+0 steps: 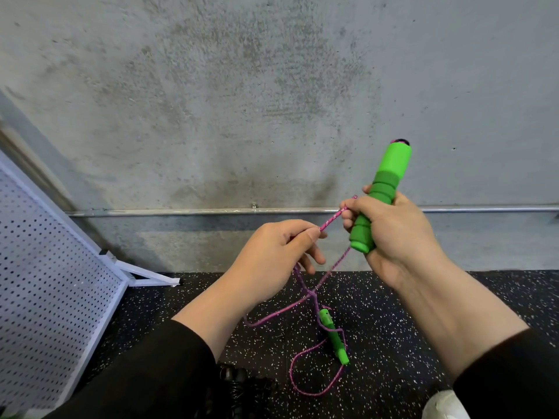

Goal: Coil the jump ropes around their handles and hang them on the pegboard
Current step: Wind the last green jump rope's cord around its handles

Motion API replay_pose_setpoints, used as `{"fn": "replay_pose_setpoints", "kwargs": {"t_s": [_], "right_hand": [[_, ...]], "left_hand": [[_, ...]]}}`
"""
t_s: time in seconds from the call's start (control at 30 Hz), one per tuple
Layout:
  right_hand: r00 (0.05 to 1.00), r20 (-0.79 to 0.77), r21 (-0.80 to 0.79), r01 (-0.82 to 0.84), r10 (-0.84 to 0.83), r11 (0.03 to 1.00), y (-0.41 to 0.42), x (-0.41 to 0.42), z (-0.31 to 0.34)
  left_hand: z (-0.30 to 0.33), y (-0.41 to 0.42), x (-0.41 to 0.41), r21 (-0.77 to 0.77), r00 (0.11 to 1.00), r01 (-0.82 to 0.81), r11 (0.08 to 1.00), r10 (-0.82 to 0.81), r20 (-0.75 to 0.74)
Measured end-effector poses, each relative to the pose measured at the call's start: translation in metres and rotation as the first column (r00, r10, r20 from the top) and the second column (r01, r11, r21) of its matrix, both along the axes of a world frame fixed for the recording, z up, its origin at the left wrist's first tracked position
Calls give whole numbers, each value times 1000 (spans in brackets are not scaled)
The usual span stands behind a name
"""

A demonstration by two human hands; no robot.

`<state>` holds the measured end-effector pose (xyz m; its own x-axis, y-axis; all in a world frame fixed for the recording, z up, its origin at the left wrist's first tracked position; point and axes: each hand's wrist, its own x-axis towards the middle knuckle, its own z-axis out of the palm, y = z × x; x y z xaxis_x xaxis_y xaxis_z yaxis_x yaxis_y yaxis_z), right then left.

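Here, right hand (390, 234) grips green handle (379, 198) (upright); left hand (272, 255) pinches rope (332, 217).

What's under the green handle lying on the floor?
The second green handle lies on the black speckled floor, with pink rope looping beside it and crossing it. Whether rope also runs beneath it is hidden by the handle itself.

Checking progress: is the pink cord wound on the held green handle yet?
Not wound. The green foam handle is bare; the pink braided cord trails loose to the floor.
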<state>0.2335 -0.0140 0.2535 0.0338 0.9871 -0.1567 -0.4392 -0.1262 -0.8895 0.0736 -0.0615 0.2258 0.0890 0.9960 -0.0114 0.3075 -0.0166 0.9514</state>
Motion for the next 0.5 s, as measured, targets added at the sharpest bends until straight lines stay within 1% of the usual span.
{"fn": "replay_pose_setpoints", "kwargs": {"t_s": [0.1, 0.23, 0.3, 0.4, 0.5], "right_hand": [[1000, -23, 8, 19, -19, 1000, 1, -1, 0], [999, -43, 23, 30, -29, 999, 1, -3, 0], [999, -49, 24, 25, -24, 999, 0, -3, 0], [996, -80, 26, 44, -41, 999, 2, -2, 2], [994, -86, 40, 71, -67, 997, 4, 0, 3]], "left_hand": [[4, -3, 2, -29, 991, 16, 999, -12, 133], [6, -5, 3, -81, 954, 105, 991, -78, 289], [6, -5, 3, -98, 959, 87, 991, -57, 276], [5, -3, 3, -74, 977, 19, 997, -3, 215], [6, -3, 3, -70, 984, 25, 997, -13, 178]]}}
